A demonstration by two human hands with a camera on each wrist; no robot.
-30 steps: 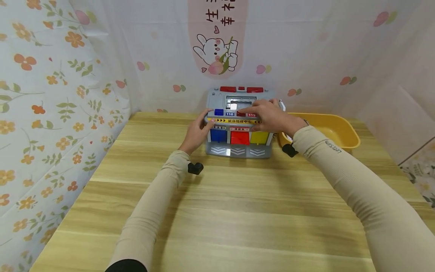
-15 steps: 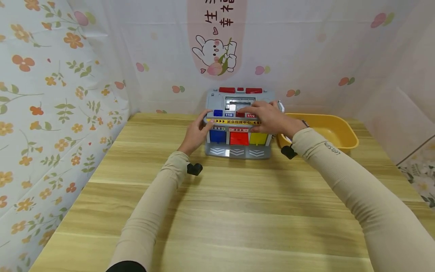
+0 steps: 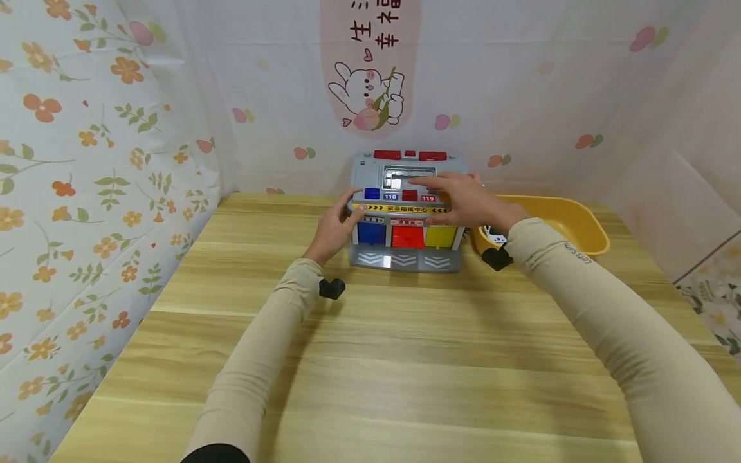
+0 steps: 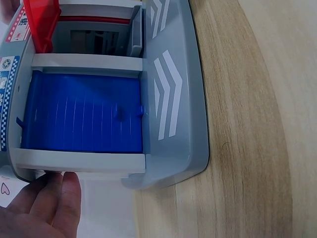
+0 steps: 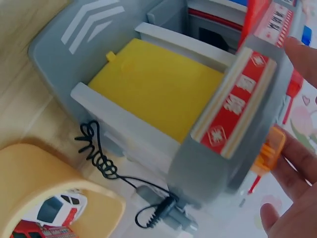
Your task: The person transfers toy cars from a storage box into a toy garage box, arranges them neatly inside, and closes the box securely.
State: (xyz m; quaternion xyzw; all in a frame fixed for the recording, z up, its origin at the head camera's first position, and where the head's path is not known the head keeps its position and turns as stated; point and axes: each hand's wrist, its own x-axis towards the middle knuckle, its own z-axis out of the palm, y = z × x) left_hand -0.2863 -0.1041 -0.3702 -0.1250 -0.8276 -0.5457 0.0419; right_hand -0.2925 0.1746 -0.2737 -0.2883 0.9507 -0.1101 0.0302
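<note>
A grey toy emergency station (image 3: 367, 172) stands against the back cloth, with blue, red and yellow garage doors along its front. My left hand (image 3: 332, 231) grips its left upper corner, thumb in front and forefinger on top. From the right, my right hand (image 3: 467, 198) reaches over the roof with fingers extended above the red button (image 3: 409, 195); a blue button (image 3: 372, 193) sits further left. In the left wrist view the red door (image 4: 42, 22) is swung outward, while the blue door (image 4: 84, 114) is down. The right wrist view shows the yellow door (image 5: 153, 84) down as well.
A yellow basin (image 3: 599, 241) sits right of the station, holding a white toy car (image 5: 59, 208) and something red. A black coiled cord (image 5: 101, 163) hangs at the station's right side. Wooden tabletop (image 3: 405, 360) stretches in front.
My right hand's forefinger has come up off the red button, and that hand has shifted slightly right. The left hand keeps its grip on the station's corner.
</note>
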